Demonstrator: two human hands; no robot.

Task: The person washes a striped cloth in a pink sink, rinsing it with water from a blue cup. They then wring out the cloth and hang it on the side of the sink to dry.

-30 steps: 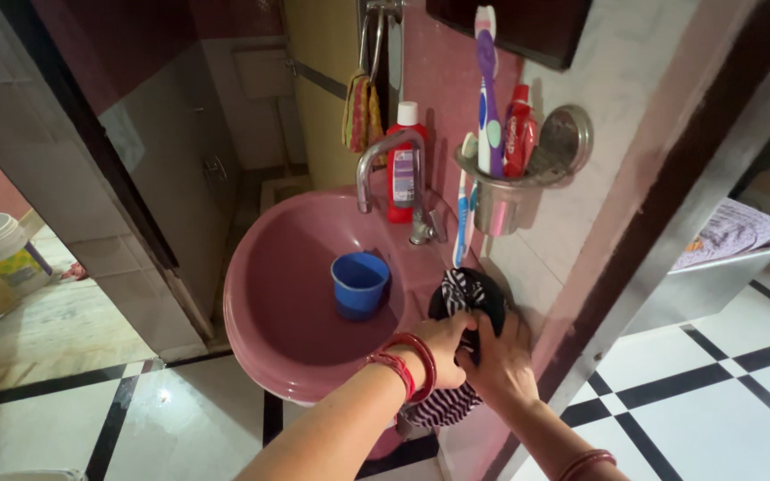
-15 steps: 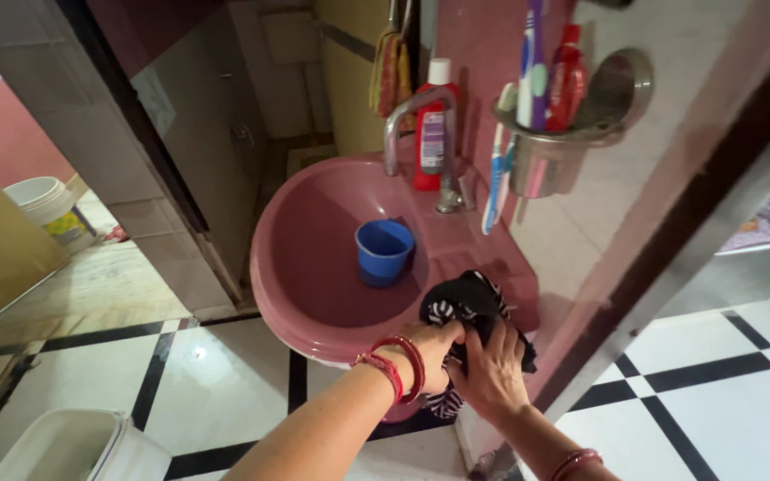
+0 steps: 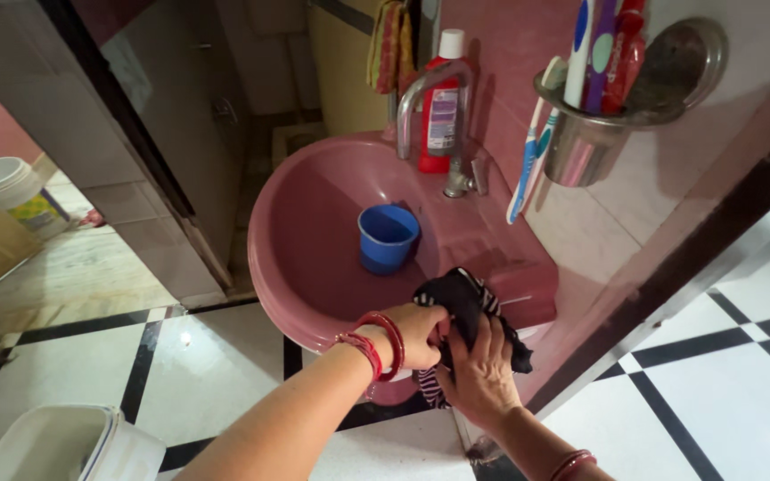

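**Both hands on a cloth at the sink rim**

The left hand (image 3: 416,331) is closed on a black-and-white striped cloth (image 3: 465,303), gripping it from the left side. Red bangles (image 3: 376,343) sit on the left wrist. The right hand (image 3: 479,379) is also clasped on the cloth, from below and to the right, with its fingers wrapped over the dark fabric. The two hands are touching or just beside each other on the bunched cloth.

The cloth lies at the front right rim of a pink sink (image 3: 287,223), partly over the rim and partly hanging below it between the hands. Striped folds show under the left hand.

Inside the sink stands a blue cup (image 3: 388,238), upright, near the cloth but apart from it. A metal tap (image 3: 430,98) arches over the back of the sink. A red bottle (image 3: 441,107) with a white cap stands just behind the tap, against the wall.

On the wall to the right, a metal holder (image 3: 594,134) carries toothbrushes (image 3: 581,44) and a red tube (image 3: 626,53). Another toothbrush (image 3: 532,151) hangs at the holder's left side.

The floor (image 3: 207,383) is white tile with black lines. A white bucket (image 3: 11,191) stands far left, and a white bin (image 3: 55,445) shows at the lower left edge.
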